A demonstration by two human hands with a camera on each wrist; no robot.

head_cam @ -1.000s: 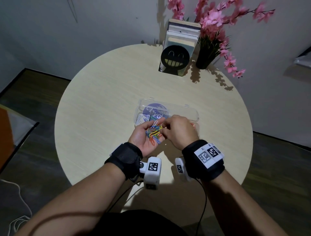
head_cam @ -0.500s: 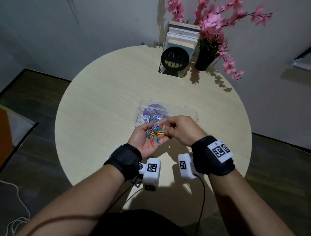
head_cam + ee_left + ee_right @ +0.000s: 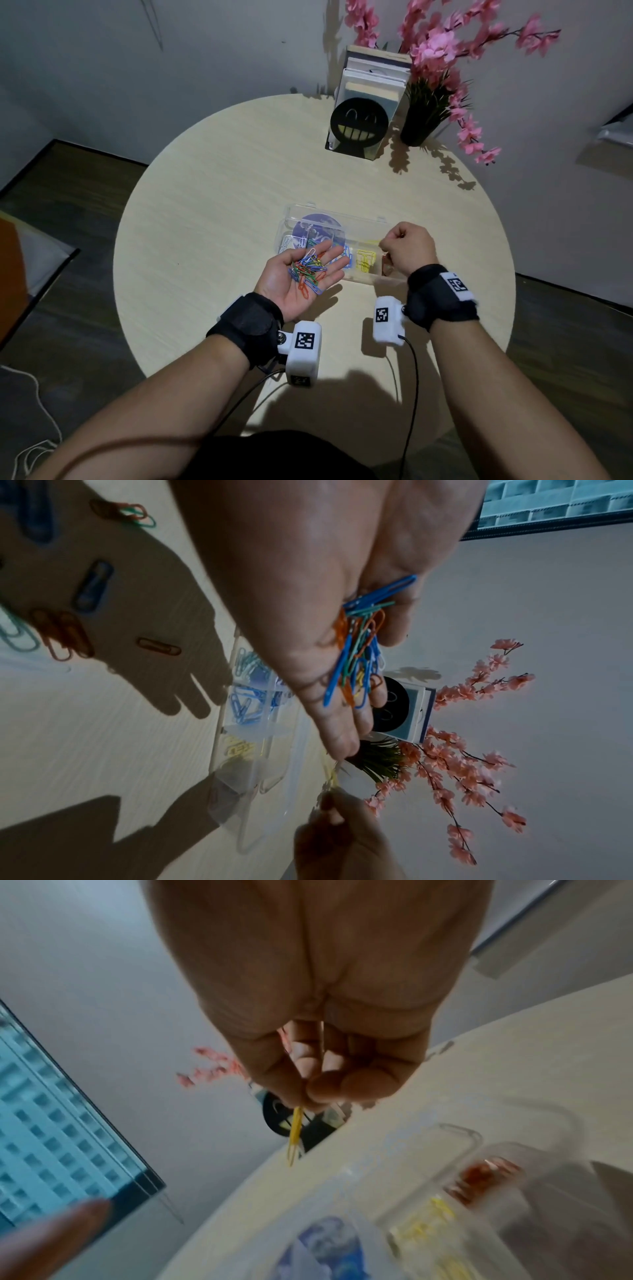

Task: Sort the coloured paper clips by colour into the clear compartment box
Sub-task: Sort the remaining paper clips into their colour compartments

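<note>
head view: over a round pale worktop [image 3: 212,212], the left hand [image 3: 298,274] lies palm up with fingers straight, cradling a loose heap of mixed paper clips [image 3: 308,270] in blue, red, green and white. the right hand [image 3: 407,246] hovers above the right end of the clear compartment box [image 3: 339,219], fingers curled tight; what they grip is hidden from here. the box sits open mid-worktop with sorted clips inside: white at the left end, blue in the middle, yellow clips [image 3: 365,263] just left of and below the right hand, reddish ones beneath the wrist. books behind a smiley bookend [image 3: 359,127] and a vase of pink flowers [image 3: 442,58] stand at the far edge.

left wrist view: the open palm holds the tangle of clips [image 3: 359,653] near the finger bases; more loose clips [image 3: 92,585] lie on the worktop nearer the camera than the box. the yellow compartment [image 3: 240,748] shows between the two hands.

right wrist view: thumb and forefinger [image 3: 349,1085] pinch one yellow paper clip [image 3: 295,1134], its long axis hanging straight down from the fingertips. the yellow compartment [image 3: 431,1226] lies below and to the near side of the clip, with the reddish compartment [image 3: 486,1177] beside it; the picture is blurred.

judgement: the right hand is the one placed to drop this clip, and the drop turns on bringing the dangling clip back over the yellow section rather than its reddish neighbour.
</note>
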